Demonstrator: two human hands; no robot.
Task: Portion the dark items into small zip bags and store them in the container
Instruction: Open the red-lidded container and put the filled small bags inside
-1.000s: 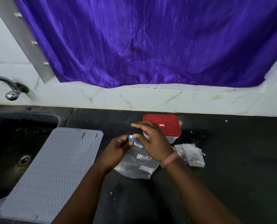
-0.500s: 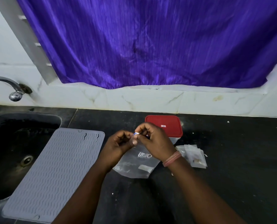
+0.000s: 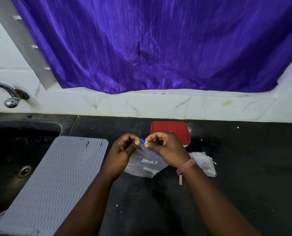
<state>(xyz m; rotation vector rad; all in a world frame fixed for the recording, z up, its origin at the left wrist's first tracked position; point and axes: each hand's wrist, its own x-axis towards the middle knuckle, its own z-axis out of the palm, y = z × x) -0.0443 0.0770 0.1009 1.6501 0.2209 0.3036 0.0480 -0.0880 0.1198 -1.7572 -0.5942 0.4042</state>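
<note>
On the black counter (image 3: 244, 167), in front of the closed red-lidded container (image 3: 170, 132), a clear zip bag (image 3: 146, 165) with a blue closure strip is held up by its top edge, its lower part resting on the counter; a small pile of little zip bags (image 3: 204, 163) lies just to its right. The left hand (image 3: 124, 150) and the right hand (image 3: 165, 149) each pinch the blue strip with curled fingers, close together. The step in hand seems to be opening this bag; the next move probably calls for pulling the two lips apart.
</note>
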